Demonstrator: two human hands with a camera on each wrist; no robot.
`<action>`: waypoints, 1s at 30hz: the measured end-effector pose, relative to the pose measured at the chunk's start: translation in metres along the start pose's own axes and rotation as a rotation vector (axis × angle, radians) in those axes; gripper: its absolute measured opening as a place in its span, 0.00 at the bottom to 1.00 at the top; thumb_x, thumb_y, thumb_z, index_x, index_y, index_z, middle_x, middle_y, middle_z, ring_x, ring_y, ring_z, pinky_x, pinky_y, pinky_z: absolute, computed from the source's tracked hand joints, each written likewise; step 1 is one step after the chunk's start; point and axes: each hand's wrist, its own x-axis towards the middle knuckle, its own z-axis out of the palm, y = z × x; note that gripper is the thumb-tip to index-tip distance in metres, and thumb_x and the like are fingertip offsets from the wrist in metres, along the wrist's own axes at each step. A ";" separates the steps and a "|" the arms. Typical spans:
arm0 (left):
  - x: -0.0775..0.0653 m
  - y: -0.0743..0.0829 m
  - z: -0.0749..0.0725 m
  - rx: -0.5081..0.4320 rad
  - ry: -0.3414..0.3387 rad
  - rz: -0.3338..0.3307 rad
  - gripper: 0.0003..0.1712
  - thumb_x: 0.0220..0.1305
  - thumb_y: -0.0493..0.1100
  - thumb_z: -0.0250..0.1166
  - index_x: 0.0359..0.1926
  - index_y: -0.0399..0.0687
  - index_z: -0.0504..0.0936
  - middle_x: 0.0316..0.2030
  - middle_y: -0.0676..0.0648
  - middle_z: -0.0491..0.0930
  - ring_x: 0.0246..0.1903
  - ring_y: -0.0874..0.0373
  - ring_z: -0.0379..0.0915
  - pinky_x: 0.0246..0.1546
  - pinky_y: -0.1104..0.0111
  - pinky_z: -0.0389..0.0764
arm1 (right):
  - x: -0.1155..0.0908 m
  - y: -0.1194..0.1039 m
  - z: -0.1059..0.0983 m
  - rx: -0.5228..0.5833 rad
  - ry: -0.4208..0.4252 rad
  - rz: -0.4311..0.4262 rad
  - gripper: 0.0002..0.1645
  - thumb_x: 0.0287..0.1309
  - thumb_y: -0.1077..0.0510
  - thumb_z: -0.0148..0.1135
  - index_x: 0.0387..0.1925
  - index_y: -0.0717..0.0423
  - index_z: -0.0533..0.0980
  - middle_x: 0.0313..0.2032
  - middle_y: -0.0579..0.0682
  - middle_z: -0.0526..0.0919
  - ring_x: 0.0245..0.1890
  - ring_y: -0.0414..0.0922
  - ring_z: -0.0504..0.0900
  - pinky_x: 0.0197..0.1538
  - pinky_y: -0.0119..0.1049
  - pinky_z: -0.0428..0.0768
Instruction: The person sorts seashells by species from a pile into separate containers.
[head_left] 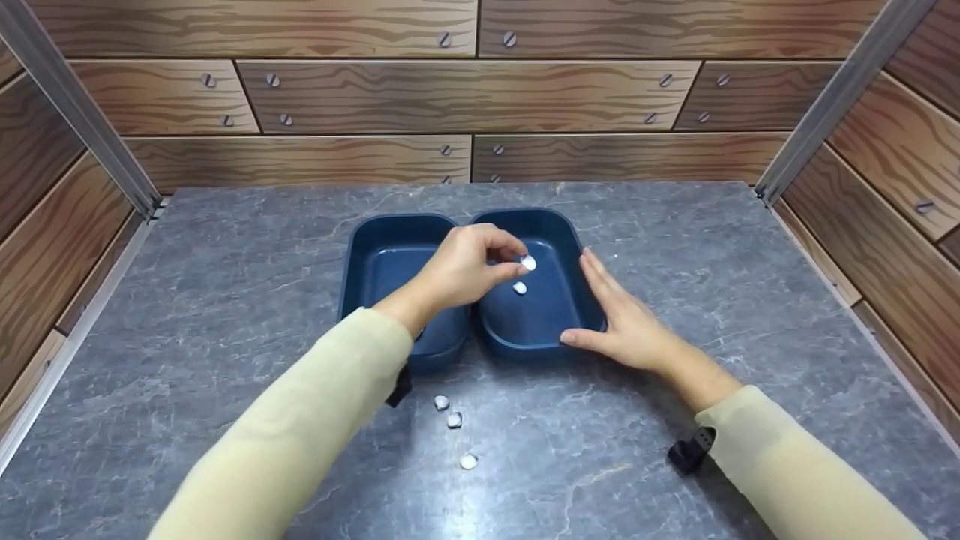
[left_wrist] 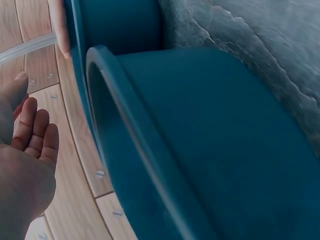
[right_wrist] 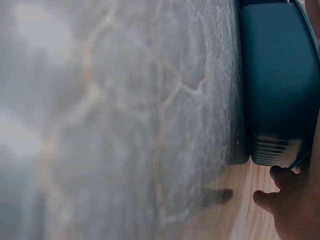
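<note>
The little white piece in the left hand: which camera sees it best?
The head view. It plainly shows the white piece, pinched in the left hand over the right blue tray. The left wrist view shows that hand, but the piece isn't visible; the right wrist view doesn't show the piece either.

Bins [head_left: 532, 319] at frame centre: dark blue. Small pieces [head_left: 469, 461]: white. Tabletop [head_left: 247, 262]: grey, pale marble veining. Back wall [head_left: 465, 97], top: brown wood-plank print. Sleeves [head_left: 292, 412], bottom: pale yellow.
</note>
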 end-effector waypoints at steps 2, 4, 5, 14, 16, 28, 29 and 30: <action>0.004 -0.001 0.003 -0.004 0.003 -0.013 0.12 0.70 0.44 0.74 0.52 0.46 0.92 0.44 0.49 0.85 0.43 0.57 0.79 0.46 0.68 0.81 | 0.000 0.000 0.000 0.003 0.002 -0.003 0.69 0.64 0.34 0.72 0.86 0.55 0.39 0.86 0.52 0.36 0.82 0.62 0.49 0.76 0.69 0.55; 0.008 -0.002 0.007 -0.005 0.001 -0.022 0.12 0.71 0.44 0.74 0.52 0.47 0.92 0.44 0.49 0.85 0.43 0.57 0.78 0.46 0.68 0.81 | 0.000 0.000 0.000 0.004 0.002 -0.006 0.69 0.64 0.34 0.71 0.86 0.55 0.39 0.86 0.52 0.36 0.82 0.62 0.48 0.76 0.69 0.55; 0.009 -0.002 0.008 -0.002 -0.002 -0.025 0.13 0.71 0.44 0.74 0.52 0.47 0.92 0.44 0.49 0.85 0.43 0.58 0.79 0.47 0.69 0.81 | 0.000 0.000 0.000 0.004 0.000 -0.005 0.69 0.64 0.34 0.71 0.86 0.55 0.39 0.86 0.52 0.36 0.82 0.62 0.48 0.76 0.69 0.55; 0.021 -0.008 0.021 0.046 -0.039 -0.040 0.14 0.71 0.45 0.74 0.54 0.49 0.92 0.45 0.50 0.85 0.45 0.57 0.78 0.51 0.68 0.81 | -0.001 0.000 -0.001 0.009 -0.022 0.014 0.69 0.65 0.35 0.71 0.87 0.54 0.38 0.86 0.51 0.34 0.82 0.61 0.48 0.76 0.69 0.55; 0.023 -0.010 0.024 0.052 -0.039 -0.032 0.14 0.70 0.45 0.74 0.54 0.49 0.92 0.45 0.49 0.86 0.45 0.57 0.79 0.51 0.67 0.81 | -0.001 0.000 -0.001 0.012 -0.020 0.011 0.69 0.64 0.35 0.72 0.87 0.54 0.38 0.86 0.51 0.34 0.82 0.61 0.48 0.76 0.69 0.55; 0.026 -0.022 0.036 0.086 -0.058 -0.046 0.14 0.70 0.46 0.75 0.54 0.48 0.92 0.44 0.48 0.88 0.47 0.53 0.81 0.53 0.63 0.81 | -0.001 0.000 0.000 -0.003 0.003 -0.017 0.69 0.64 0.35 0.71 0.86 0.57 0.39 0.85 0.56 0.37 0.82 0.63 0.49 0.77 0.68 0.55; 0.026 -0.022 0.037 0.090 -0.064 -0.047 0.15 0.70 0.46 0.75 0.54 0.48 0.92 0.44 0.48 0.88 0.48 0.52 0.82 0.53 0.62 0.81 | -0.001 0.000 0.000 -0.003 0.003 -0.017 0.69 0.64 0.35 0.71 0.86 0.57 0.39 0.85 0.57 0.37 0.82 0.62 0.49 0.77 0.68 0.55; 0.026 -0.023 0.038 0.100 -0.069 -0.047 0.15 0.70 0.46 0.75 0.54 0.48 0.92 0.45 0.49 0.88 0.48 0.52 0.82 0.54 0.62 0.80 | -0.001 0.000 0.000 0.000 0.003 -0.018 0.69 0.64 0.35 0.72 0.86 0.57 0.40 0.86 0.56 0.37 0.82 0.62 0.49 0.77 0.67 0.55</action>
